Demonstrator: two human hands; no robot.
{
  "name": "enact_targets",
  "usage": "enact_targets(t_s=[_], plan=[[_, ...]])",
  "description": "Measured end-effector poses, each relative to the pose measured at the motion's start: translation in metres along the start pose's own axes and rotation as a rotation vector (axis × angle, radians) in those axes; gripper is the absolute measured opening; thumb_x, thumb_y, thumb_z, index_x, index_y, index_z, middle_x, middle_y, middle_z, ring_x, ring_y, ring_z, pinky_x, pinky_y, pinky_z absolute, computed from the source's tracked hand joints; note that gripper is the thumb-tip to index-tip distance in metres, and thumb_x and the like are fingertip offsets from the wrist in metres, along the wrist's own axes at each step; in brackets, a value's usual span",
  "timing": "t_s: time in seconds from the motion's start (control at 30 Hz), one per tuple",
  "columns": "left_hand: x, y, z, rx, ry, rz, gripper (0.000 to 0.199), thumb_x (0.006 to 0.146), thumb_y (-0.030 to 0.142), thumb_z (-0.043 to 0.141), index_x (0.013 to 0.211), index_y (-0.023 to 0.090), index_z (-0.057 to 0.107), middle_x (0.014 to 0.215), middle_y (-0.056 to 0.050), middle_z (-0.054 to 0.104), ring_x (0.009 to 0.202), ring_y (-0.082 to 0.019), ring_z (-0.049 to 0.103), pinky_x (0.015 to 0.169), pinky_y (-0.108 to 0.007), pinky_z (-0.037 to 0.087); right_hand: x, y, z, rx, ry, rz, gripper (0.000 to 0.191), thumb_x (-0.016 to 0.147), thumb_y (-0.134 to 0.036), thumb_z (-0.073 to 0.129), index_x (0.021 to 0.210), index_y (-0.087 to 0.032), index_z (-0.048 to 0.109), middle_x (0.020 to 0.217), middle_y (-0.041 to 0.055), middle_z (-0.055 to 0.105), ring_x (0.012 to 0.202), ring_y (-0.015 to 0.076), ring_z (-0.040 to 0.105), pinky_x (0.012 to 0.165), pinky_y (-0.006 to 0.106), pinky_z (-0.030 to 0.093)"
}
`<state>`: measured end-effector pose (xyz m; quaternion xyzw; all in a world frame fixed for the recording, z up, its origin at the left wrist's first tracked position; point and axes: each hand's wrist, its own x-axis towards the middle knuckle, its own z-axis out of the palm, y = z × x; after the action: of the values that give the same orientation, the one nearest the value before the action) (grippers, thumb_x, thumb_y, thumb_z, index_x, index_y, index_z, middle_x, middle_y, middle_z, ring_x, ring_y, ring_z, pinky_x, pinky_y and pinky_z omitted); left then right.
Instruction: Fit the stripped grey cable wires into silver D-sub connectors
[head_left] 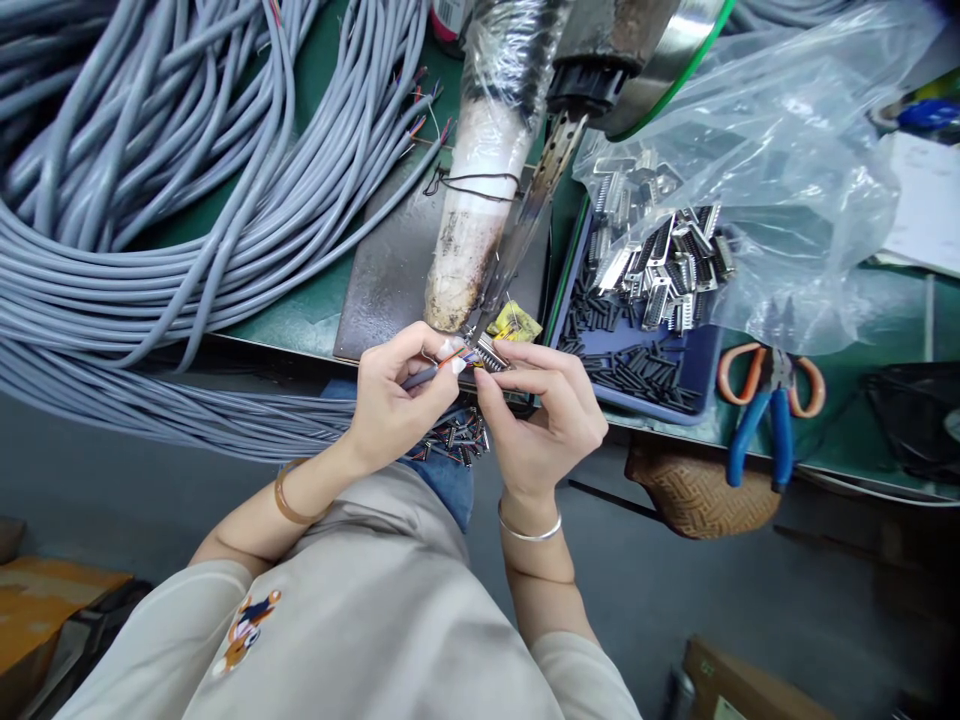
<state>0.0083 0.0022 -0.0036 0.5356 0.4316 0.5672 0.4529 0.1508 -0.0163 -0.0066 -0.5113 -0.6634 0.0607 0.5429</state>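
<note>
My left hand (394, 400) is closed in a pinch round the end of a grey cable (418, 378), and white wrapping shows at its fingertips. Thin coloured wires (463, 356) fan out of the cable towards a metal multi-pin connector (491, 356). Thumb and fingers of my right hand (551, 415) grip that connector from the other side. The dark lower end of a soldering iron (525, 225) comes down from above to the wires and connector; whether it touches them I cannot tell. A yellow sponge-like piece (516, 322) lies just behind.
Bundled grey cables (225, 250) cover the left. A plastic-wrapped tube (480, 190) stands beside the iron. At right, a blue tray (697, 385) holds connectors (664, 260) and black sleeves (637, 375). Blue-handled cutters (761, 430) and orange-handled scissors (739, 375) overhang the edge. Wired connectors (457, 438) hang below.
</note>
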Motion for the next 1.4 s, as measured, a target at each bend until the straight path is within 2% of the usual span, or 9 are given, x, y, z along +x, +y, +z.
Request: enact_targets(t_s=[0.4,0.8,0.9,1.07,1.23,1.4], plan=[[0.0002,0.0002,-0.0007,-0.023,-0.008,-0.046,0.025,0.087,0.035,0.075,0.075,0.018,0.061,0.075,0.000,0.064,0.058,-0.007,0.055,0.051,-0.017,0.044,-0.0007,0.0003,-0.0002,-0.009,-0.002,0.002,0.015,0.085,-0.014,0.080,0.085,-0.024,0.069,0.097,-0.0002,0.079,0.089,0.0173,0.076,0.079,0.034,0.064],[0.0011,0.0012,-0.0008,-0.055,-0.033,-0.105,0.036,0.089,0.048,0.075,0.075,0.019,0.057,0.067,0.002,0.058,0.046,-0.004,0.038,0.041,-0.019,0.028,-0.0031,-0.0003,0.0001,-0.015,0.026,0.016,0.015,0.087,-0.015,0.078,0.085,-0.024,0.067,0.097,-0.0001,0.079,0.087,0.0181,0.076,0.075,0.034,0.062],[0.0006,0.0011,-0.0021,-0.072,-0.037,-0.102,0.035,0.088,0.045,0.076,0.075,0.019,0.057,0.069,0.002,0.058,0.046,-0.004,0.039,0.042,-0.019,0.029,-0.0032,0.0002,0.0006,-0.013,0.029,0.013,0.015,0.087,-0.014,0.078,0.085,-0.023,0.066,0.096,0.0000,0.080,0.087,0.0172,0.076,0.074,0.033,0.062],[-0.0023,-0.0001,-0.0042,-0.087,-0.042,-0.132,0.029,0.088,0.040,0.075,0.077,0.019,0.060,0.073,0.000,0.061,0.055,-0.007,0.050,0.048,-0.019,0.039,-0.0044,0.0017,0.0006,0.013,-0.015,0.028,0.015,0.088,-0.013,0.076,0.084,-0.024,0.066,0.094,-0.0005,0.079,0.087,0.0177,0.077,0.076,0.033,0.063],[-0.0009,0.0011,-0.0031,-0.090,-0.030,-0.105,0.023,0.087,0.033,0.075,0.076,0.018,0.061,0.074,0.000,0.062,0.054,-0.006,0.048,0.046,-0.017,0.038,-0.0034,0.0012,0.0001,0.017,-0.014,0.019,0.017,0.087,-0.013,0.077,0.081,-0.024,0.065,0.095,-0.0008,0.079,0.087,0.0163,0.076,0.075,0.031,0.063],[0.0021,0.0031,-0.0023,-0.042,-0.023,-0.086,0.022,0.085,0.030,0.075,0.074,0.018,0.060,0.073,0.000,0.063,0.057,-0.007,0.052,0.049,-0.016,0.042,-0.0020,0.0008,-0.0003,-0.010,-0.022,0.015,0.017,0.087,-0.016,0.078,0.081,-0.024,0.065,0.094,0.0002,0.079,0.086,0.0173,0.076,0.074,0.033,0.064]])
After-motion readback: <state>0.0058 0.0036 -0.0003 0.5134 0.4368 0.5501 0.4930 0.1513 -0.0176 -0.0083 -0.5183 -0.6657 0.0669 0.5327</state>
